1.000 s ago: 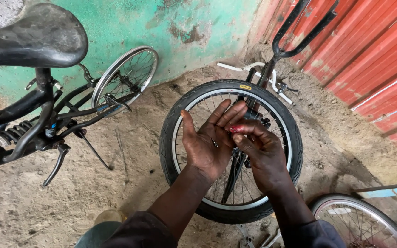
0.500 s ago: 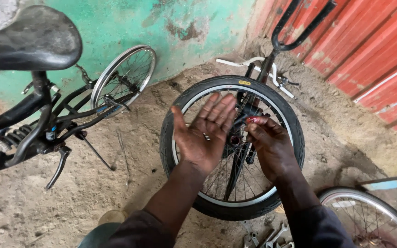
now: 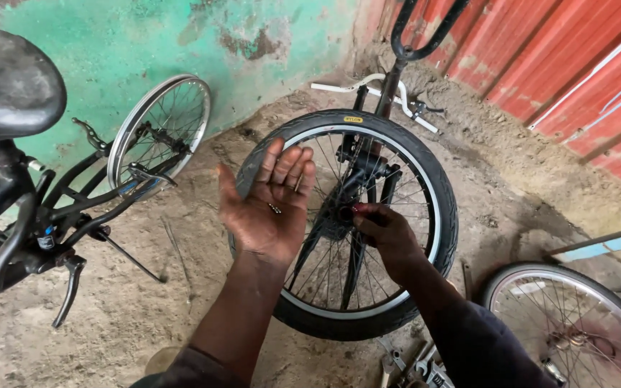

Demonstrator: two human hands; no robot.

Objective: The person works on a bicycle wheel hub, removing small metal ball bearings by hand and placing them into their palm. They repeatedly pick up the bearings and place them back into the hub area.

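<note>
My left hand [image 3: 267, 205] is held palm up in front of an upside-down bicycle's tyred wheel [image 3: 425, 179], with a tiny metal part [image 3: 274, 209] lying on the palm. My right hand [image 3: 386, 233] is lower and to the right, at the wheel's hub [image 3: 345, 213], fingertips pinched together on something small and dark there. The wheel sits in a black fork, and the bicycle's handlebar [image 3: 375, 86] rests on the dirt behind it.
A black bicycle with saddle [image 3: 8, 86] and bare rim [image 3: 159, 129] stands at the left against a green wall. A second spoked wheel [image 3: 576, 323] lies at lower right. Red corrugated sheeting [image 3: 562, 65] runs along the right. Tools [image 3: 411, 366] lie on the dirt below.
My left hand has moved left, away from my right hand, and opened flat. My right hand has dropped from the left palm down to the wheel's hub.
</note>
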